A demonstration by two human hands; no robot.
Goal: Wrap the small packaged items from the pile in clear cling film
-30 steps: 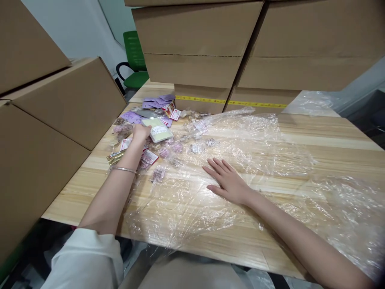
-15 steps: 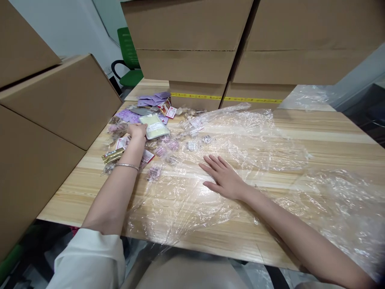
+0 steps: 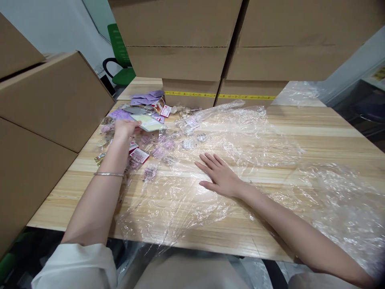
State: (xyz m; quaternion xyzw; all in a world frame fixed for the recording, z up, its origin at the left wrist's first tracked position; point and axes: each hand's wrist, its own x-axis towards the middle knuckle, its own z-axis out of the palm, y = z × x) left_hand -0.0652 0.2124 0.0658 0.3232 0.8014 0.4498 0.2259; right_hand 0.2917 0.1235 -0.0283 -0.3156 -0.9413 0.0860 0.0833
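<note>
My left hand [image 3: 126, 129] is closed on the near left edge of a flat pale green packet [image 3: 148, 123] with a white label, which tilts above the pile. Around it lie purple sachets [image 3: 147, 97], small clear-wrapped pink items [image 3: 165, 143], and red-and-white labelled packets [image 3: 138, 155]. A gold packet [image 3: 99, 159] shows partly behind my left forearm. My right hand [image 3: 221, 176] rests flat with fingers spread on a large clear plastic bag [image 3: 186, 204] spread over the wooden table [image 3: 75, 192].
Large cardboard boxes [image 3: 177, 24] stand stacked at the back, with yellow printed tape [image 3: 192, 94] on the lower ones. More cardboard boxes [image 3: 54, 100] line the left side. Crumpled clear plastic [image 3: 339, 200] lies on the right. A green chair [image 3: 123, 74] is behind the table.
My left hand has raised and tilted the pale green packet, and the labelled packets below my wrist show more. My right hand stays flat on the plastic. The whole view has shifted slightly.
</note>
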